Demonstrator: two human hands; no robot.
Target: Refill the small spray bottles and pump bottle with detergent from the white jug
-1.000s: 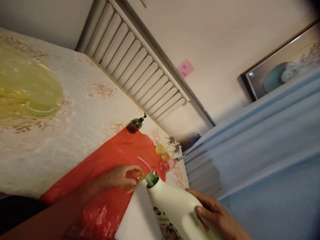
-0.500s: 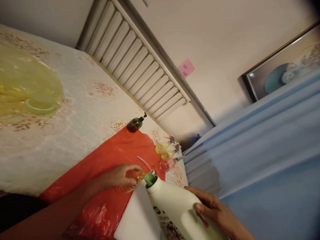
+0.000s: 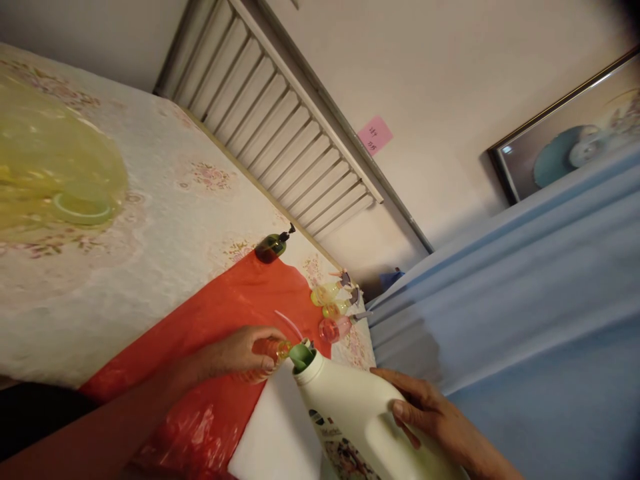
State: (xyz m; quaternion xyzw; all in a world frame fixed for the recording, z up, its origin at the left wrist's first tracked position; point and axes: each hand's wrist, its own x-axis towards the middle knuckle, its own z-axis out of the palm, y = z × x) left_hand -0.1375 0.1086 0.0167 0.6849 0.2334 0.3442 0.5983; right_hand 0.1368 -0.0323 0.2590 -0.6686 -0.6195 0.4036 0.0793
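Note:
My left hand (image 3: 250,351) is closed around a small clear bottle (image 3: 257,375) over the red plastic sheet (image 3: 235,307). My right hand (image 3: 425,410) grips a large cream-coloured jug (image 3: 350,400) by its handle, tilted toward the left. The jug's open mouth has a green pouring spout (image 3: 301,357), which sits close to the neck of the small bottle. I cannot tell whether the two touch or whether liquid flows. Beyond the spout lies a thin pinkish tube (image 3: 289,323) whose lower end is hidden. Below the jug's neck is a white block or sheet (image 3: 280,427).
A dark green pump bottle (image 3: 271,248) is at the sheet's far edge. Yellowish spray bottles (image 3: 325,293) and a pink one (image 3: 330,329) stand near the blue curtain (image 3: 500,313). A yellow transparent bag (image 3: 60,153) lies at left on the floral tablecloth (image 3: 165,200), beside a radiator (image 3: 280,113).
The view has shifted very slightly. Both hands, the small bottle and the jug keep nearly the same position relative to each other.

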